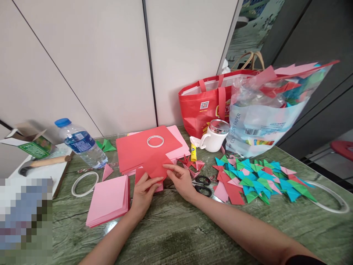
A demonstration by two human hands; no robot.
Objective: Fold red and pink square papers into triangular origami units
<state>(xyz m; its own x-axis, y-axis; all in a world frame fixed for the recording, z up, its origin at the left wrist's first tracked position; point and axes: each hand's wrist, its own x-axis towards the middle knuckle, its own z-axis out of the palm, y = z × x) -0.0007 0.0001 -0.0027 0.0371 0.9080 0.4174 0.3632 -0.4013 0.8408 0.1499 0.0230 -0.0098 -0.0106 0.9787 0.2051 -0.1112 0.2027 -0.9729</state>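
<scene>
Between my two hands is a red sheet of paper (pixel 156 166), held up a little above the table. My left hand (pixel 145 191) pinches its lower edge, and my right hand (pixel 178 179) grips its right side with thumb and fingers. Behind it lies a larger stack of red paper (pixel 135 147) with a white tape roll (pixel 155 141) on top. To the left of my left hand sits a stack of pink square paper (pixel 107 198). Black-handled scissors (pixel 203 180) lie just right of my right hand, near small folded red pieces (pixel 186 161).
A pile of folded coloured paper pieces (pixel 253 176) covers the right side, beside a white ring (pixel 331 198). Behind stand a white mug (pixel 215 138), a yellow glue stick (pixel 193 152), a red bag (pixel 193 106) and a plastic bag (pixel 259 125). A water bottle (pixel 82 143) and hammer (pixel 45 164) are left.
</scene>
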